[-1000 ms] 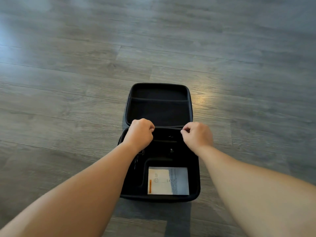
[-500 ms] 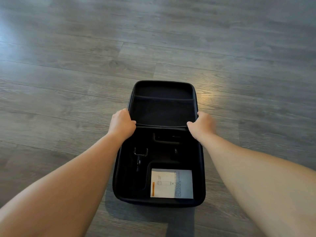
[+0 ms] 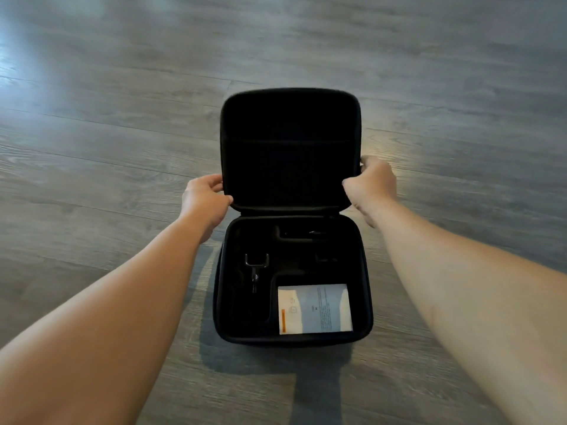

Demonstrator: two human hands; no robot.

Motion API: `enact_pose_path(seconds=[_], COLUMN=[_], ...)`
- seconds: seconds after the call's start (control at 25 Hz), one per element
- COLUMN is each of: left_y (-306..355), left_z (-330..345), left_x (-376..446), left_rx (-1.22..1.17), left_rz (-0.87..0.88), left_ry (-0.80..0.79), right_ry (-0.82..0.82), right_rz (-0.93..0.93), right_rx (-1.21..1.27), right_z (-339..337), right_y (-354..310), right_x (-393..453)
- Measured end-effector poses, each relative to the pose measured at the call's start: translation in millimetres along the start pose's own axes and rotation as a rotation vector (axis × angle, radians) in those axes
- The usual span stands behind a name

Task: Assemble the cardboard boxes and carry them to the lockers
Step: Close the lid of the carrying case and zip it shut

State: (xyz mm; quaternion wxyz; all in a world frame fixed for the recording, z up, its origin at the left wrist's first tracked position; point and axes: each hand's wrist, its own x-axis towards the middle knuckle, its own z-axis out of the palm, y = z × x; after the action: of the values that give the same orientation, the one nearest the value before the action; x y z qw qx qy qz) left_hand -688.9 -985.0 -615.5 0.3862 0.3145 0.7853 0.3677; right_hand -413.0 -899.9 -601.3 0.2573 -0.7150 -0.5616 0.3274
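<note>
A black hard-shell case (image 3: 293, 337) lies open on the grey wood floor, its lid (image 3: 290, 148) raised and tilted toward me. My left hand (image 3: 204, 200) grips the lid's left edge near the hinge, and my right hand (image 3: 372, 185) grips its right edge. Inside the base sit a fork-shaped black attachment (image 3: 256, 266), other dark parts (image 3: 294, 236) and a white leaflet (image 3: 314, 308) with an orange stripe. No cardboard box or locker is in view.
Grey wood-plank floor (image 3: 122, 118) surrounds the case on all sides. A bright patch of light reflects at the left (image 3: 18, 65). The case's shadow falls toward me below its front edge.
My hands left the middle of the case's base, moved out to the lid's side edges and lifted the lid from lying flat to standing tilted up.
</note>
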Motion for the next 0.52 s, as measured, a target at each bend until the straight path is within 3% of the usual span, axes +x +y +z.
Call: enact_pose_path(seconds=[0.32,0.52], left_y=[26,23], left_z=[-38,-45], left_x=[-16,-26], left_rx=[-0.145,-0.073], left_rz=[0.089,0.174], left_ry=[-0.045,-0.002], right_ry=[-0.117,-0.016], right_rz=[-0.275,-0.240], right_rx=[0.357,0.150], right_z=[-10,-17], right_y=[-26,-27], right_x=[-12,-18])
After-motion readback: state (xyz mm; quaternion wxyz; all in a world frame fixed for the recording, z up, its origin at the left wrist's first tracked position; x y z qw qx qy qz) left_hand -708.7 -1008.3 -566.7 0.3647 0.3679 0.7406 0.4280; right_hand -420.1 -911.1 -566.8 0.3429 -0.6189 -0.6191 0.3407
